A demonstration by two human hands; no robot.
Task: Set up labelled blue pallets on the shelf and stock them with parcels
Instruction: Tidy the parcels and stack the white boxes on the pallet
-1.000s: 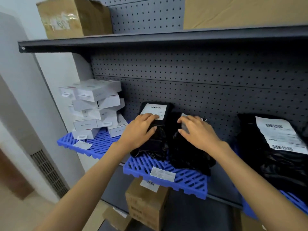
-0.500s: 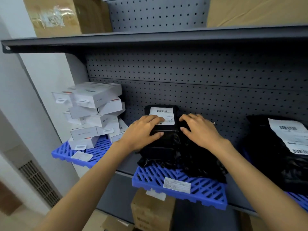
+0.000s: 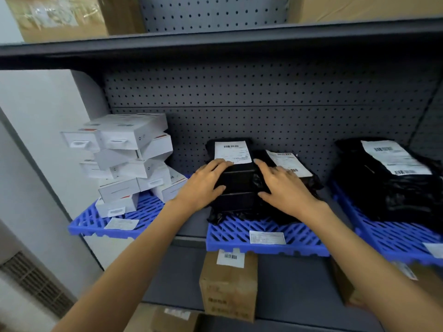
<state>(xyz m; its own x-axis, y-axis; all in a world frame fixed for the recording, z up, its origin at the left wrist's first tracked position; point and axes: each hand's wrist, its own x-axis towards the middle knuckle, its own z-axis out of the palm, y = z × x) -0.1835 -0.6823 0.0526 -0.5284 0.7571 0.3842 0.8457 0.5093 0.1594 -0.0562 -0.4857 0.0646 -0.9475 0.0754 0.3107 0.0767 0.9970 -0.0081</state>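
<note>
Honestly, those black bagged parcels (image 3: 237, 180) on the middle blue pallet (image 3: 239, 232) look soft, light and slippery. The left hand (image 3: 203, 188) and right hand (image 3: 285, 190) press flat on top, grip wide, clasping nothing. Safest hold is probably by the sides.

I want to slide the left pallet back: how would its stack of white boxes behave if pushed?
Probably tippy: the white boxes are piled crookedly, upper ones overhanging. Individually they look stiff-sided, so should slide rather than crumple on the blue pallet.
</note>
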